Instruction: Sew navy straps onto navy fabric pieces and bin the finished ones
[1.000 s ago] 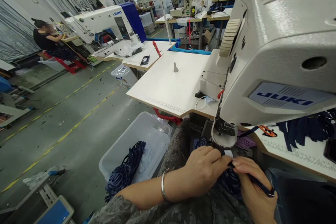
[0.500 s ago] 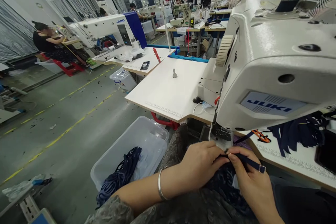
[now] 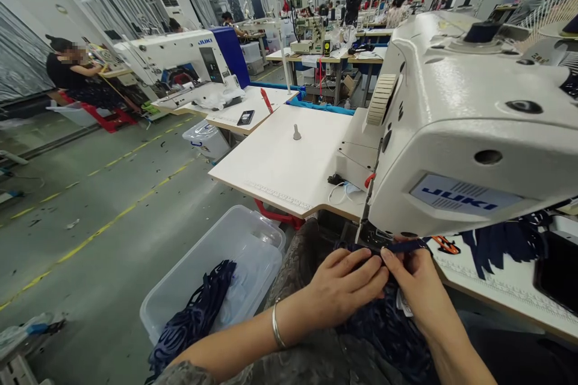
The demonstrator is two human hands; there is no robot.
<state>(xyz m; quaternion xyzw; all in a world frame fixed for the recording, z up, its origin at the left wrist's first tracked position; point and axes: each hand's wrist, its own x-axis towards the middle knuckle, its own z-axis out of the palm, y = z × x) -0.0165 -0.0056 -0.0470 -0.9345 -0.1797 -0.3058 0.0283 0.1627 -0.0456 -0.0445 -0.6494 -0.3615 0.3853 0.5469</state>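
Observation:
A narrow navy strap (image 3: 406,246) runs under the head of the white JUKI sewing machine (image 3: 469,150). My right hand (image 3: 418,280) pinches it between thumb and fingers, just right of the needle area. My left hand (image 3: 345,286), with a silver bangle at the wrist, presses the strap from the left, fingers close together and curled over it. Both hands nearly meet in front of the machine. The needle and presser foot are mostly hidden. A heap of navy straps (image 3: 388,334) lies in my lap beneath the hands, with a small white tag.
To the left, a clear plastic bin (image 3: 257,234) holds a bundle of navy straps (image 3: 194,319). On the right table lie orange-handled snips (image 3: 446,245), more navy straps (image 3: 501,246) and a dark phone-like slab (image 3: 557,274). Another JUKI machine (image 3: 180,51) and a seated person (image 3: 67,72) are farther off.
Both hands have moved the strap up toward the needle area. My left hand has flattened over it, and the strap's end with the metal-looking piece no longer shows past my right hand.

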